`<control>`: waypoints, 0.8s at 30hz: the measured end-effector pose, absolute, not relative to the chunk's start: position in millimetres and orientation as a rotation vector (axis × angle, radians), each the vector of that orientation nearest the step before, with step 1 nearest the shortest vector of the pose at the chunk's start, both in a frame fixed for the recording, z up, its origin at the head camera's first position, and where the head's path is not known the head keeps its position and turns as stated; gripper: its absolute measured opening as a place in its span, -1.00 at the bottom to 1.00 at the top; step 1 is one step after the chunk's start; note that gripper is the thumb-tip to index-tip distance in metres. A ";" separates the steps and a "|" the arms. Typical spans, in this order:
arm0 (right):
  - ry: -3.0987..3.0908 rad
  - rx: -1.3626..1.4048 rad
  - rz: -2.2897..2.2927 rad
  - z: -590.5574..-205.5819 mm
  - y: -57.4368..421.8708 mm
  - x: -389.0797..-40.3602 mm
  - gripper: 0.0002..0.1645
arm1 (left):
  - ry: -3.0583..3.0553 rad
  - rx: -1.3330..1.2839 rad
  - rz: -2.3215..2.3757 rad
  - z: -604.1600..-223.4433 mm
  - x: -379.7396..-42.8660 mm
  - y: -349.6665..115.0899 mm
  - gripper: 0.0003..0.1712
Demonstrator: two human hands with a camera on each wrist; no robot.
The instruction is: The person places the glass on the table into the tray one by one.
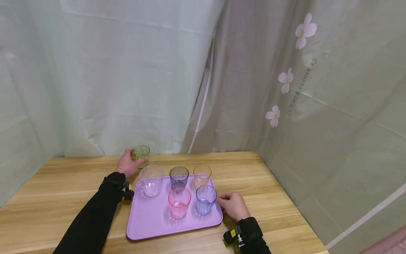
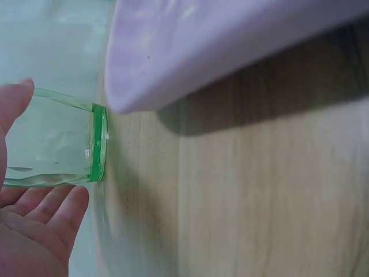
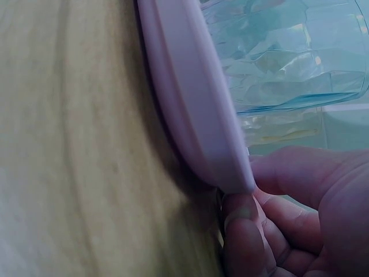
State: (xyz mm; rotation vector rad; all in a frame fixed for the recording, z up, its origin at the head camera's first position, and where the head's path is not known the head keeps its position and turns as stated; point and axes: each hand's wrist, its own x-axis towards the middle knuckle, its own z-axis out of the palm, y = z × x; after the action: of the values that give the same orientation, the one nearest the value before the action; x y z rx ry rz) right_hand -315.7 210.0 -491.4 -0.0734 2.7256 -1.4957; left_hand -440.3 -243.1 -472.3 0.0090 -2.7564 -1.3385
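Note:
At the back left of the table, my left hand (image 1: 127,165) grips a green glass (image 1: 141,152) beyond the tray's far left corner. In the left wrist view, its thumb and fingers lie on opposite sides of the upright glass (image 2: 55,141). My right hand (image 1: 235,206) pinches the right edge of a purple tray (image 1: 149,222). The right wrist view has the thumb (image 3: 282,170) at the tray's rim and fingers bent beneath it. Nearest to that hand, a blue glass (image 1: 205,203) stands on the tray.
Also on the tray stand a large clear glass (image 1: 152,183), a dark grey glass (image 1: 179,177), an amber glass (image 1: 201,176) and a pink glass (image 1: 179,204). A wooden table (image 1: 272,208) lies under everything. Pale curtains (image 1: 127,77) hang behind it and along the right side.

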 end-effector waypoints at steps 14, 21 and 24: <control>2.747 -0.046 -1.488 -486.7 209.1 -312.9 -0.76 | -2.771 0.020 -1.344 -455.7 -435.1 -252.2 0.28; 2.755 -0.048 -1.480 -485.4 207.9 -311.3 -0.77 | -2.777 0.021 -1.316 -442.7 -428.4 -256.1 0.28; 2.759 -0.050 -1.478 -486.8 207.6 -312.0 -0.77 | -2.774 -0.001 -1.302 -437.3 -426.3 -257.0 0.27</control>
State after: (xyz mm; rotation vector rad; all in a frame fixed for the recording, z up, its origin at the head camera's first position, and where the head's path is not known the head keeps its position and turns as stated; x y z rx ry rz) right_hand -312.0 207.6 -486.8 -0.0504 2.7587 -1.4781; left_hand -426.3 -257.0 -437.3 -0.0009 -2.7737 -1.3022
